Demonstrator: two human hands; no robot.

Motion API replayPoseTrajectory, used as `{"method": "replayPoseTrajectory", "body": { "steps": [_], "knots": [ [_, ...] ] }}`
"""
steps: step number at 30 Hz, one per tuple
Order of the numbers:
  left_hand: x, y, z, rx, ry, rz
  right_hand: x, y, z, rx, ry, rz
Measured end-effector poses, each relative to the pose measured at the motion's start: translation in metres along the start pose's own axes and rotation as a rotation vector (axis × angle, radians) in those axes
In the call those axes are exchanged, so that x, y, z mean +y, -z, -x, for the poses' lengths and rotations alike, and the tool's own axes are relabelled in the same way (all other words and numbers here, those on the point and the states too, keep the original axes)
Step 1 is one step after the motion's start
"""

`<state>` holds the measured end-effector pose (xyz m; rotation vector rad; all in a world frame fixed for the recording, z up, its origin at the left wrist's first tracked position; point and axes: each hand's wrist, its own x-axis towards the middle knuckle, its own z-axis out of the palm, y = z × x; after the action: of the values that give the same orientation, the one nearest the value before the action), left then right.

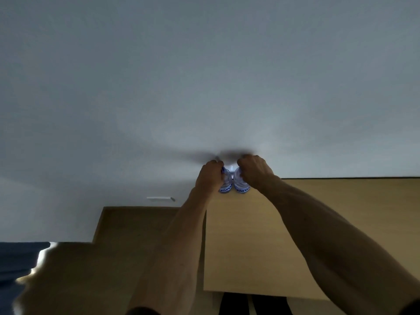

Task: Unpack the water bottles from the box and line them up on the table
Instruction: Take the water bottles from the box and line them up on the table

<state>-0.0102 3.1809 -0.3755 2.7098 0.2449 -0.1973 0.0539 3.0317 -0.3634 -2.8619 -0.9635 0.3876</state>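
Gripping two bottles side by side, hands at table's far edge

The table has a light wooden top and its far edge meets a grey wall. Two clear water bottles with blue labels, the left bottle and the right bottle, stand just beside each other at that edge.

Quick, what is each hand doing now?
Left hand: grips the left water bottle by its top.
Right hand: grips the right water bottle.
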Motion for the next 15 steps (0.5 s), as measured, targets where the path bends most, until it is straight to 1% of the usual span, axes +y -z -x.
{"method": "replayPoseTrajectory", "body": {
  "steps": [6, 15],
  "knots": [
    [-0.004, -0.001, 0.000, 0.016, -0.044, 0.019, -0.011, 0.000, 0.002, 0.005, 0.002, 0.006],
    [-0.003, -0.005, -0.003, 0.030, -0.042, 0.047, -0.017, 0.006, 0.001, -0.014, -0.042, 0.006]
  ]
}}
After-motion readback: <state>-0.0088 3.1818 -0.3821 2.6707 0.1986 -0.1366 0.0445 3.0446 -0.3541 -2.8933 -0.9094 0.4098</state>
